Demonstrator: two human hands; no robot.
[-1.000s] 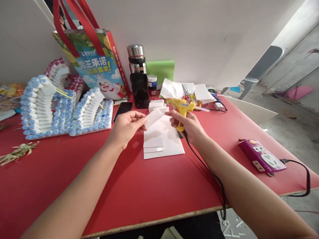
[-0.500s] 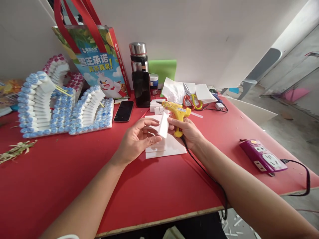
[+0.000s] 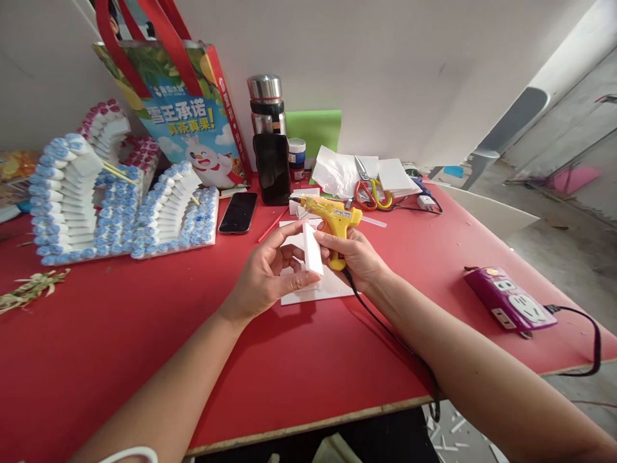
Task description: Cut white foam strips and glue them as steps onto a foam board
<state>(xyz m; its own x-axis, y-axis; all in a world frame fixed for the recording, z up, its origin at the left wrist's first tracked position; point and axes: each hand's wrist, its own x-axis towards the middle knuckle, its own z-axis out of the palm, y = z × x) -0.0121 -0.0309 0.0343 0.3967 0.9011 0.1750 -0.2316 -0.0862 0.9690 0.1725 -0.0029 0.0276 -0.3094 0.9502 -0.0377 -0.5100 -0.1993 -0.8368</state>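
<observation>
While glue gun (image 3: 339,222) is yellow, slim piece (image 3: 313,252) white.

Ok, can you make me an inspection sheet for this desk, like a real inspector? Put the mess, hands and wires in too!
Surface: red table with a wood-coloured front edge.
Work things: yellow glue gun, small white piece, white board beneath the hands.
Clutter: flat smartphone, scissors, steel thermos, shopping bag.
Hands: left hand holds the white piece; right hand grips the glue gun.
Cables: gun's black cord drops over the front edge, plug not visible; another loops from the purple power strip.
Surroundings: white wall behind, grey chair at right, white scraps on the floor.
</observation>
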